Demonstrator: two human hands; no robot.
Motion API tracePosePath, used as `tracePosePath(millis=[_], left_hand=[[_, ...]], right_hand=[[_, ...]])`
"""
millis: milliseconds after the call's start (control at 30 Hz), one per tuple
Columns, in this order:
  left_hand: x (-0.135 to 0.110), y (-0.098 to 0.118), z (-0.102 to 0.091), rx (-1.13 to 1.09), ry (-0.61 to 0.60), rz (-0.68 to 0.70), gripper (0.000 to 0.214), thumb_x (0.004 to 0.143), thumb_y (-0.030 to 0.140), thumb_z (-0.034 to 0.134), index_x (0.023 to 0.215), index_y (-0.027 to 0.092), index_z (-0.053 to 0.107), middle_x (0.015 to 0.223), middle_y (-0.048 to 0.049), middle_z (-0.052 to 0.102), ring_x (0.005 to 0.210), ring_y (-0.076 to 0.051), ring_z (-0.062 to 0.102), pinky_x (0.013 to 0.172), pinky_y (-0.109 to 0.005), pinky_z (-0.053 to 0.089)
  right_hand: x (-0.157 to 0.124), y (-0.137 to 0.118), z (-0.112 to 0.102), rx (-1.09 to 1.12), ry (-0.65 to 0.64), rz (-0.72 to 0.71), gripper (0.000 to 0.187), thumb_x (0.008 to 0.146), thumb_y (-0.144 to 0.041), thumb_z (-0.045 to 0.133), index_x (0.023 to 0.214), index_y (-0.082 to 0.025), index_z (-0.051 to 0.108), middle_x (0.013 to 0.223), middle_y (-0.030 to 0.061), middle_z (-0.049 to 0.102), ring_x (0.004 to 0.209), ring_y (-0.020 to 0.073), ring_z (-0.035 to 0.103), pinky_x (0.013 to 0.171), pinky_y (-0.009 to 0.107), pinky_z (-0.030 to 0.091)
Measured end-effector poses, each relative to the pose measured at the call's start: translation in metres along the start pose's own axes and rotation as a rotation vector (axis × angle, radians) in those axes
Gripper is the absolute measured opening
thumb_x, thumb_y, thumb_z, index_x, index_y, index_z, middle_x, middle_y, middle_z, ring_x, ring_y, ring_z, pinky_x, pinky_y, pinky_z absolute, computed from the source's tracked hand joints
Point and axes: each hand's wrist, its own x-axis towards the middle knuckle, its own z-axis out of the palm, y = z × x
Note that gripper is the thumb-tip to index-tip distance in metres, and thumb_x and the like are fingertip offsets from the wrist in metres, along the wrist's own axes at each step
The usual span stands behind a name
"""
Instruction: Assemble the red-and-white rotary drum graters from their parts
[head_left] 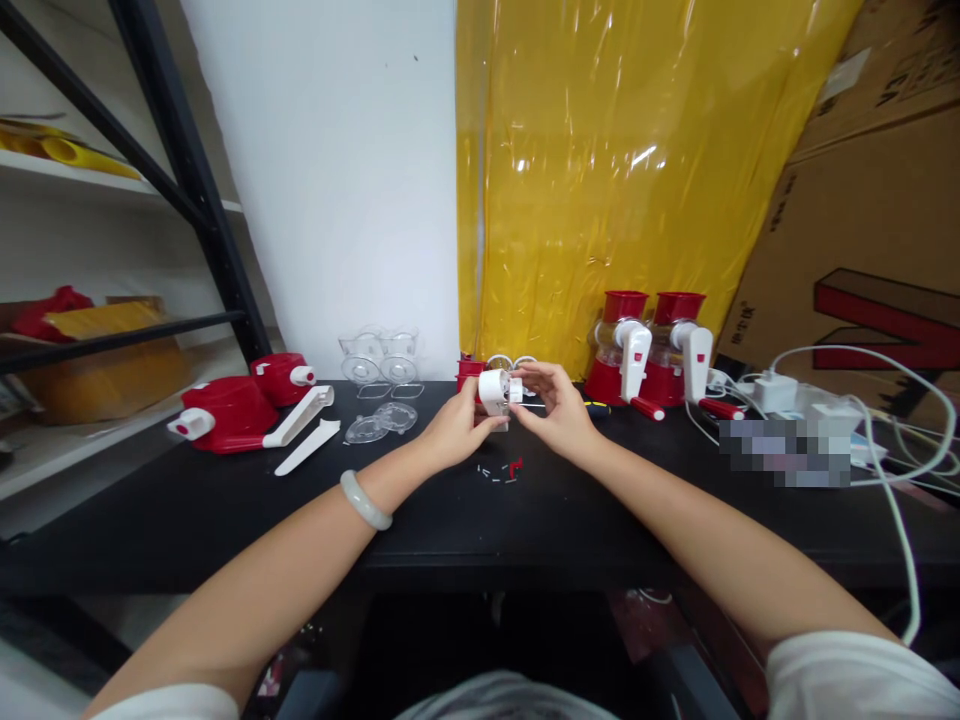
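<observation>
My left hand (455, 428) and my right hand (555, 408) meet above the middle of the black table (225, 510). Together they grip a small white plastic part (499, 391) with a round end; the left fingers curl under it, the right fingers pinch its right side. A pale bangle (365, 500) sits on my left wrist. Just below the hands lie a few tiny white screws and a small red piece (504, 469) on the table.
Red bodies and white handles (255, 412) lie at the left. Clear plastic cups and lids (379, 372) stand behind. Two assembled red-and-white appliances (652, 348) stand at the right by chargers and white cables (817, 400). Yellow sheeting, cardboard boxes and a shelf surround the table.
</observation>
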Motion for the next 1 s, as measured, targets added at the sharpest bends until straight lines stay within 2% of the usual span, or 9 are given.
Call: tracePosePath(millis=[300, 600, 1000], left_hand=[[-0.0010, 0.0052, 0.0001, 0.025, 0.007, -0.003, 0.049, 0.083, 0.034, 0.062, 0.122, 0.016, 0.039, 0.110, -0.0143, 0.065, 0.092, -0.025, 0.068, 0.080, -0.038, 0.054], [-0.0001, 0.0033, 0.0004, 0.031, 0.013, 0.007, 0.051, 0.082, 0.034, 0.064, 0.123, 0.016, 0.040, 0.109, -0.0137, 0.065, 0.093, -0.025, 0.068, 0.081, -0.037, 0.053], [0.0012, -0.0028, 0.0018, 0.070, 0.035, 0.098, 0.053, 0.080, 0.032, 0.066, 0.123, 0.017, 0.040, 0.109, -0.0103, 0.065, 0.090, -0.023, 0.067, 0.079, -0.036, 0.054]], right_hand=[[-0.0024, -0.0014, 0.0013, -0.030, 0.003, -0.019, 0.052, 0.077, -0.031, 0.071, 0.122, -0.025, 0.046, 0.114, 0.0089, 0.063, 0.109, 0.0216, 0.062, 0.102, 0.044, 0.048], [-0.0023, -0.0034, 0.0015, 0.044, -0.002, -0.013, 0.051, 0.076, -0.033, 0.073, 0.120, -0.026, 0.046, 0.115, 0.0094, 0.064, 0.110, 0.0219, 0.063, 0.102, 0.045, 0.049], [0.0001, -0.0011, -0.0048, 0.073, -0.036, -0.028, 0.052, 0.073, -0.034, 0.076, 0.118, -0.025, 0.052, 0.112, 0.0090, 0.066, 0.108, 0.0219, 0.064, 0.101, 0.043, 0.049]])
